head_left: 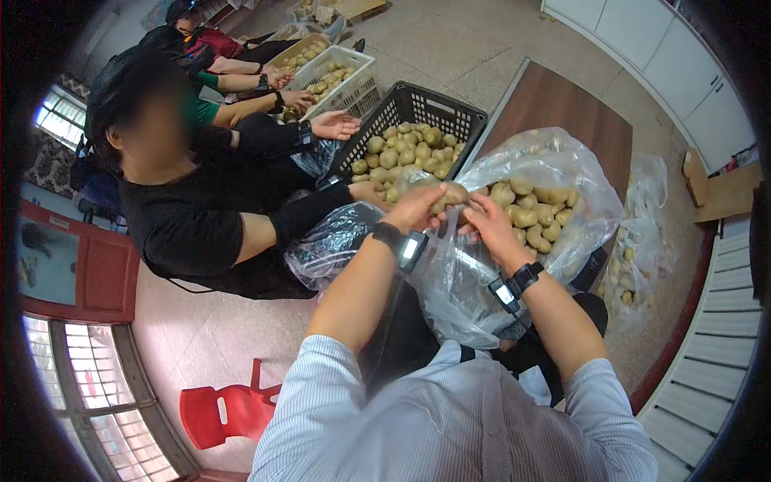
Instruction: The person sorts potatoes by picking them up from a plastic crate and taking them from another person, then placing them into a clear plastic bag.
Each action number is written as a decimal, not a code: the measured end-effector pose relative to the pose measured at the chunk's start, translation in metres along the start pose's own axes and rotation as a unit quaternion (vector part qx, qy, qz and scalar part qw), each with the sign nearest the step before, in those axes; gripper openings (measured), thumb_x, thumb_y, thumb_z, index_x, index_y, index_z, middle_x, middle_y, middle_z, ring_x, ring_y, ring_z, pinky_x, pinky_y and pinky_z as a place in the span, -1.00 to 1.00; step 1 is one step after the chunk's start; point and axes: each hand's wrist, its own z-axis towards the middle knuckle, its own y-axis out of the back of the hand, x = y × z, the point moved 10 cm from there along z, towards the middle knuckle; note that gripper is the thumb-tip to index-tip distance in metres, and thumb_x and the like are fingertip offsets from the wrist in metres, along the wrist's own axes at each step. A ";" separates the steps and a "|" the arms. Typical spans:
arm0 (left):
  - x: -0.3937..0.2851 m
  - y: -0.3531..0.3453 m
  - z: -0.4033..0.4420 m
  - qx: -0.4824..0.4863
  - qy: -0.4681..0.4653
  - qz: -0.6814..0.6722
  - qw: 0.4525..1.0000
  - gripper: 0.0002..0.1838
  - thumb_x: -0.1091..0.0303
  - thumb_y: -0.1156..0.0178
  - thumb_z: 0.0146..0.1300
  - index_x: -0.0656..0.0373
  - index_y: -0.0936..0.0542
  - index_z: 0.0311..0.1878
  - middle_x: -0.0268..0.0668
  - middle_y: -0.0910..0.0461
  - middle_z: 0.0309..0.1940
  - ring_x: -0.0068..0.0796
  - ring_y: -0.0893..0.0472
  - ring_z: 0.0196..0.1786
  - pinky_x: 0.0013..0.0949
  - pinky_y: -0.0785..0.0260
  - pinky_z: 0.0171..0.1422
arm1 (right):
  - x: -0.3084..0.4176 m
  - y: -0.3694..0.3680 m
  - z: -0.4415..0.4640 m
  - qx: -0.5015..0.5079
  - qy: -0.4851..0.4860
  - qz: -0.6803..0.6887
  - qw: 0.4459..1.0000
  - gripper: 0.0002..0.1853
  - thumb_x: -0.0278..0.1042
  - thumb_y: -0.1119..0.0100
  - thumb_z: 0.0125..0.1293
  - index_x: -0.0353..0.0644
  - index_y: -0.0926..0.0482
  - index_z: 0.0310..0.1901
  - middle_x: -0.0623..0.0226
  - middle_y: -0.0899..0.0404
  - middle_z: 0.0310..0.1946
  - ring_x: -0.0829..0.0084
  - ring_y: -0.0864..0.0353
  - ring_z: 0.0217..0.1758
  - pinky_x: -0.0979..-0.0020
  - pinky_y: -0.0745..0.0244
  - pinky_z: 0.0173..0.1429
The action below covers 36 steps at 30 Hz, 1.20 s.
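Note:
My left hand (416, 207) is closed around a brown kiwifruit (454, 195), with clear plastic film about it. Beside it, my right hand (491, 223) has its fingers bent, the tips close to the fruit and the edge of a large clear plastic bag (562, 153). Whether those fingertips grip the film is hard to make out. Inside the bag lie many kiwifruit (526, 217). More kiwifruit (397, 153) fill the bottom of a black crate (462, 116), just beyond my left hand.
A co-worker in black (177, 201) sits at my left, arms over the black crate. Farther along, other people reach into a white crate (353, 92). A wooden table (562, 100) stands ahead, a filled plastic bag (638, 257) at right, a red chair (229, 414) behind left.

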 end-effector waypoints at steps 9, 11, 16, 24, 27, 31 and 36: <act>0.001 0.099 0.006 -0.204 -0.103 -0.197 0.953 -0.68 0.15 0.05 0.38 0.15 -0.44 0.04 -0.24 -0.52 -0.23 -0.36 -0.50 -0.42 -0.30 -0.40 -0.43 | -0.045 0.064 -0.035 -0.055 -0.053 -0.094 0.993 -0.62 -0.42 -0.10 0.31 -0.23 -0.37 0.15 0.31 -0.52 -0.05 0.60 -0.54 -0.41 0.59 -0.39 -0.42; 0.015 0.132 0.019 -0.217 -0.111 -0.200 0.949 -0.67 0.17 0.04 0.37 0.19 -0.43 0.04 -0.21 -0.51 -0.22 -0.32 -0.53 -0.38 -0.24 -0.44 -0.37 | -0.057 0.081 -0.038 -0.090 -0.020 -0.093 0.991 -0.63 -0.41 -0.12 0.29 -0.24 -0.40 0.11 0.31 -0.52 -0.07 0.57 -0.55 -0.36 0.55 -0.42 -0.42; 0.021 0.144 0.000 -0.341 -0.100 -0.285 0.890 -0.65 0.23 0.00 0.37 0.28 -0.37 0.08 -0.04 -0.45 -0.08 -0.11 -0.57 -0.20 -0.06 -0.53 -0.25 | -0.058 0.101 -0.047 -0.147 0.031 -0.153 0.977 -0.62 -0.48 -0.11 0.22 -0.25 -0.41 0.10 0.28 -0.55 -0.11 0.45 -0.58 -0.36 0.46 -0.47 -0.28; 0.026 0.157 -0.005 -0.374 -0.067 -0.228 0.896 -0.70 0.25 -0.05 0.35 0.30 -0.44 -0.03 -0.13 -0.52 -0.21 -0.16 -0.60 -0.21 -0.09 -0.52 -0.25 | -0.004 0.072 -0.071 -0.166 0.164 -0.467 0.853 -0.53 -0.51 -0.12 0.09 -0.25 -0.38 0.10 0.02 -0.41 0.08 -0.02 -0.43 0.12 0.17 -0.39 0.14; -0.015 0.164 -0.006 -0.403 -0.171 0.441 0.784 -0.54 -0.05 -0.23 0.09 0.24 -0.52 -0.29 0.00 -0.58 -0.36 0.02 -0.60 -0.26 -0.06 -0.47 -0.22 | -0.005 0.059 -0.071 -0.141 0.164 -0.496 0.841 -0.53 -0.52 -0.10 0.09 -0.29 -0.37 0.10 -0.01 -0.36 0.12 -0.04 -0.40 0.15 0.14 -0.37 0.18; 0.004 0.178 0.006 -0.368 -0.209 0.261 0.868 -0.57 -0.04 -0.21 0.09 0.21 -0.51 -0.31 -0.01 -0.56 -0.36 0.05 -0.57 -0.24 -0.01 -0.47 -0.15 | 0.002 0.051 -0.071 -0.125 0.158 -0.542 0.816 -0.49 -0.54 -0.12 0.05 -0.27 -0.35 0.12 0.00 -0.30 0.18 -0.06 -0.39 0.17 0.12 -0.40 0.17; 0.040 0.191 0.026 -0.292 -0.216 -0.207 0.908 -0.77 0.22 -0.05 0.30 0.19 -0.45 -0.16 -0.15 -0.50 -0.21 -0.08 -0.55 -0.13 -0.01 -0.52 -0.05 | 0.000 0.046 -0.069 -0.129 0.145 -0.580 0.791 -0.50 -0.51 -0.08 0.06 -0.22 -0.35 0.12 0.00 -0.26 0.21 -0.06 -0.44 0.11 0.09 -0.45 0.11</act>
